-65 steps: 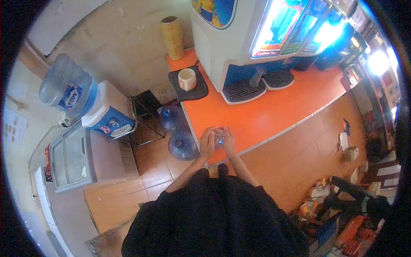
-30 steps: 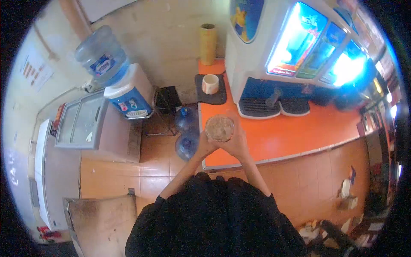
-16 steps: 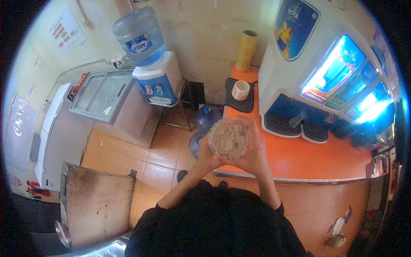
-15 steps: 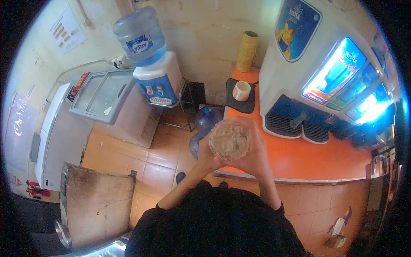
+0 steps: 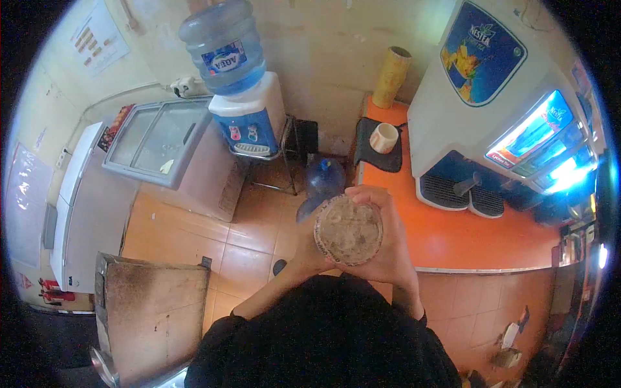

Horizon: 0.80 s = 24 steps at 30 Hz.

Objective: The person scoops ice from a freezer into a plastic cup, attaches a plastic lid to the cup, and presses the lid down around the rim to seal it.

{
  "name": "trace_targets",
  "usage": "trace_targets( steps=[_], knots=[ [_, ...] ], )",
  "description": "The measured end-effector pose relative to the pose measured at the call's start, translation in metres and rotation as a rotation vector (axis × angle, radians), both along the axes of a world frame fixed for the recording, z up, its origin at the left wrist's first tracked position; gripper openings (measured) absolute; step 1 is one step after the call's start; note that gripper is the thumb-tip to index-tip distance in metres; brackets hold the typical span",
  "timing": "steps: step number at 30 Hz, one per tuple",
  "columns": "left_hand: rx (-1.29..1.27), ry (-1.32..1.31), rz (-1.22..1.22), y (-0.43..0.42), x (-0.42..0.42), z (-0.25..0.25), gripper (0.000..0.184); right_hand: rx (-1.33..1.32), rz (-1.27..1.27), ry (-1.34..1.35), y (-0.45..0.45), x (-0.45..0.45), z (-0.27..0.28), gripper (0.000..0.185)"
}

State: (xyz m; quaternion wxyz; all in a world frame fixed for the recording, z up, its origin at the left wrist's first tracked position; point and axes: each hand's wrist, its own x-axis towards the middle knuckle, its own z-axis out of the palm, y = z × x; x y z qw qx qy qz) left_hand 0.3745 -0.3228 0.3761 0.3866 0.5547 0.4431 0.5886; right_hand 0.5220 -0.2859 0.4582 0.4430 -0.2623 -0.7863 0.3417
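Note:
A clear round cup (image 5: 349, 230), seen from above with something pale brown and lumpy inside, is held between both hands in front of my body. My left hand (image 5: 310, 244) wraps its left side. My right hand (image 5: 393, 249) curls round the right side, its fingers reaching over near the far rim. Beyond the hands, a white cup (image 5: 383, 138) stands on a black mat (image 5: 369, 155) at the left end of the orange counter (image 5: 446, 239).
A drink machine (image 5: 479, 103) and a yellow roll (image 5: 392, 77) stand on the counter. Left of it are blue bottles (image 5: 325, 178), a water dispenser (image 5: 248, 123) and a glass-topped freezer (image 5: 155, 139). A worn board (image 5: 152, 317) is at lower left.
The view has swung left, bringing the dispenser and freezer further in. My hands have lifted the cup closer, away from over the counter. Its top now faces me.

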Motion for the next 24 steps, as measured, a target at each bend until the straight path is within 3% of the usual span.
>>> trace_targets(
  steps=[5,9,11,15,21,24],
  knots=[
    [-0.009,-0.175,-0.057,-0.002,-0.014,0.000,0.080,-0.011,0.023,0.007,0.002,-0.016,-0.002,0.089],
    [0.023,-0.135,-0.053,-0.004,-0.022,-0.006,0.081,0.014,0.030,-0.019,0.003,-0.023,0.000,0.087],
    [-0.023,-0.176,-0.047,-0.004,-0.023,-0.005,0.083,0.156,-0.072,-0.172,0.000,-0.023,0.014,0.083],
    [0.022,-0.127,-0.095,-0.005,-0.026,-0.006,0.081,0.147,-0.094,-0.316,-0.004,-0.020,0.020,0.080],
    [-0.029,-0.091,-0.042,-0.011,-0.019,-0.001,0.067,-0.006,0.073,-0.184,-0.002,-0.015,0.020,0.078],
    [0.003,0.043,0.007,-0.011,-0.015,0.002,0.064,-0.145,0.277,-0.015,-0.001,-0.011,0.022,0.066]
  ],
)
